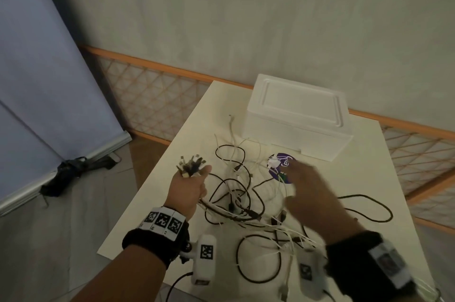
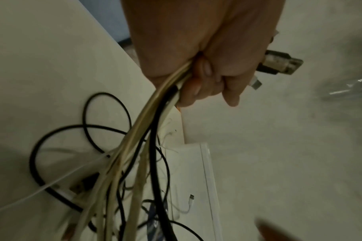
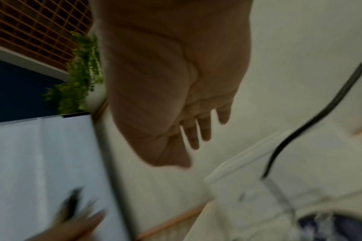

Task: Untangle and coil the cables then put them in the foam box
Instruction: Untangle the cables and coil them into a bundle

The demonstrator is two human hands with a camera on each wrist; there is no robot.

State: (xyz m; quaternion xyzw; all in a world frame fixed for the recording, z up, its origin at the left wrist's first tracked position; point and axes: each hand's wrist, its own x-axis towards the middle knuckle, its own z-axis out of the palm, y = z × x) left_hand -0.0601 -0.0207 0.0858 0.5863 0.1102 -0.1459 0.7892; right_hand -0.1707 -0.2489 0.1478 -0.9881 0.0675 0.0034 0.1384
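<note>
Several cables (image 1: 236,193), still tangled: your left hand (image 1: 188,188) clenches the connector ends (image 1: 192,166); your right hand (image 1: 305,191), fingers spread, should draw one strand free slowly.

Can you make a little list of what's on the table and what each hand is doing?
left hand: grips a bunch of cable ends, plugs sticking up
right hand: open, blurred, above the tangle, holding nothing
cables: black and white, still tangled on the table
foam box: white, lid on, at the far side
purple round thing: beside the box, partly hidden
</note>
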